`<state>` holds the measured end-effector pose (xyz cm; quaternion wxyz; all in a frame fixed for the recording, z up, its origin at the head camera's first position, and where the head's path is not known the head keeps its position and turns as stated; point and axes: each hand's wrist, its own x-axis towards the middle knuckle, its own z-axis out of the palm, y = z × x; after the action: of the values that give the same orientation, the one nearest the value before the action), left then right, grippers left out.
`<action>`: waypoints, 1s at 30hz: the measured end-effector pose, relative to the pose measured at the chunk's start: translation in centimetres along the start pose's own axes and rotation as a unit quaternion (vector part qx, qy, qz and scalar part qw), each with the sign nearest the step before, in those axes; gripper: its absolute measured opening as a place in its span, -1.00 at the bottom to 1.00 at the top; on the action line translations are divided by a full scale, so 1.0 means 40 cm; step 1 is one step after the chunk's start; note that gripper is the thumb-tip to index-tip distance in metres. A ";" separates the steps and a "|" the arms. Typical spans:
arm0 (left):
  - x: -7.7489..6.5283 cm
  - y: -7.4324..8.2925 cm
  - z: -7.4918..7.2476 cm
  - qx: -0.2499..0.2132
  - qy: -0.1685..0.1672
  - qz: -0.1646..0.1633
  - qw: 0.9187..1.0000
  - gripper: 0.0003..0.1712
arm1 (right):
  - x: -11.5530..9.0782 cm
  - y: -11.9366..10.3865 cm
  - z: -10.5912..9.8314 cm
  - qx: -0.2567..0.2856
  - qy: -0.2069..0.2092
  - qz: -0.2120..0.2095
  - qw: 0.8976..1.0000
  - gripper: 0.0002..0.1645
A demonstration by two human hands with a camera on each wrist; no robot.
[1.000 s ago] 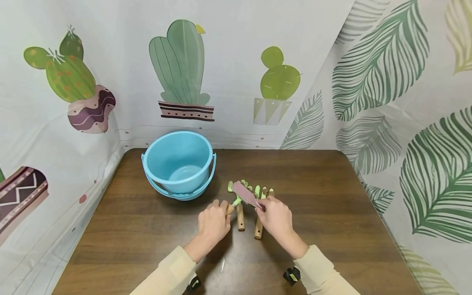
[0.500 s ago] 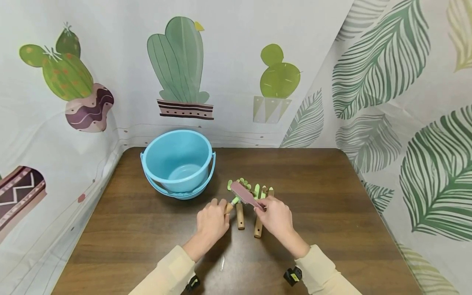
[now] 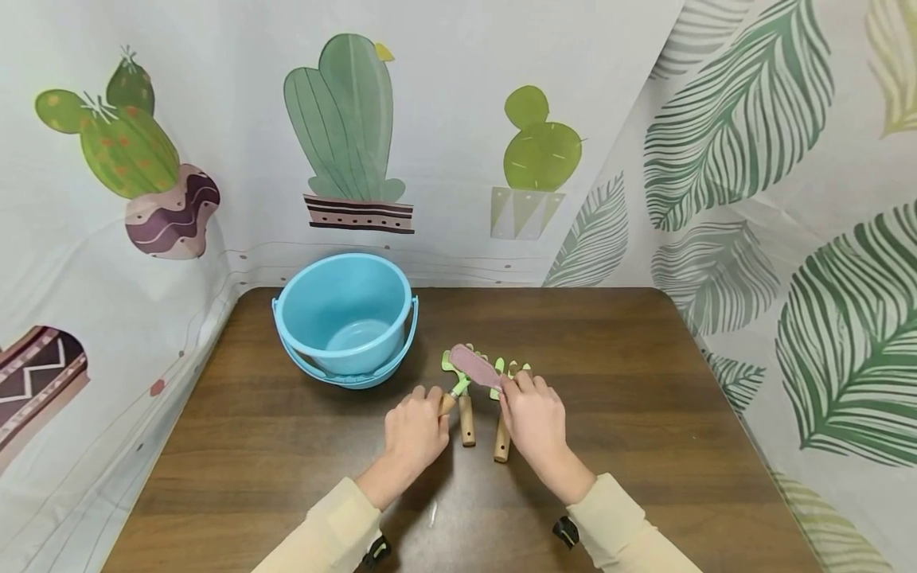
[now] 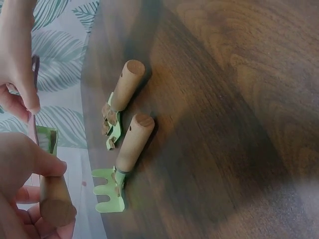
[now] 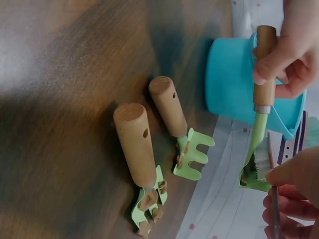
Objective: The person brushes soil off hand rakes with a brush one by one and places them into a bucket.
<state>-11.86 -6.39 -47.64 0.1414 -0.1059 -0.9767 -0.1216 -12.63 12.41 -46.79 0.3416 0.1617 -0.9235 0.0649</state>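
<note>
My left hand [image 3: 417,428] grips the wooden handle [image 5: 265,64] of a small garden tool whose flat green head [image 4: 50,139] carries brown bits. A pink brush [image 3: 474,366] with white bristles [image 5: 261,160] is pinched in my right hand [image 3: 533,418]. In the right wrist view the bristles touch the green head, partly covering it. Below the hands lie two hand forks with green tines and wooden handles. The left fork [image 5: 192,158] has a few brown crumbs on it; the right fork [image 5: 137,149] bears larger brown clumps.
A light blue bucket [image 3: 344,314] with its handle hanging down in front stands at the back left of the brown wooden table [image 3: 609,342]. Behind and beside the table hangs a white cloth [image 3: 458,119] printed with cacti and leaves.
The right hand has turned slightly and the brush has shifted a little across the green tool head. My left hand keeps its hold on the handle, almost still. Forks and bucket stay put.
</note>
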 end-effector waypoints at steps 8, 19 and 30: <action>-0.002 0.002 0.001 -0.005 0.010 -0.001 1.000 -0.73 | 0.001 -0.003 -0.006 0.033 -0.036 0.034 0.998 -0.76; -0.004 -0.001 0.005 -0.004 0.012 -0.002 1.000 -0.73 | 0.014 0.000 -0.024 0.094 -0.107 0.100 0.985 -0.78; -0.007 -0.002 0.002 -0.001 0.004 -0.003 1.000 -0.73 | 0.012 0.003 -0.029 0.121 -0.156 0.119 0.973 -0.79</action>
<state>-11.65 -6.51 -47.83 0.1446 -0.1025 -0.9764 -0.1238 -12.32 12.68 -45.60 0.1608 0.0987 -0.9634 0.1902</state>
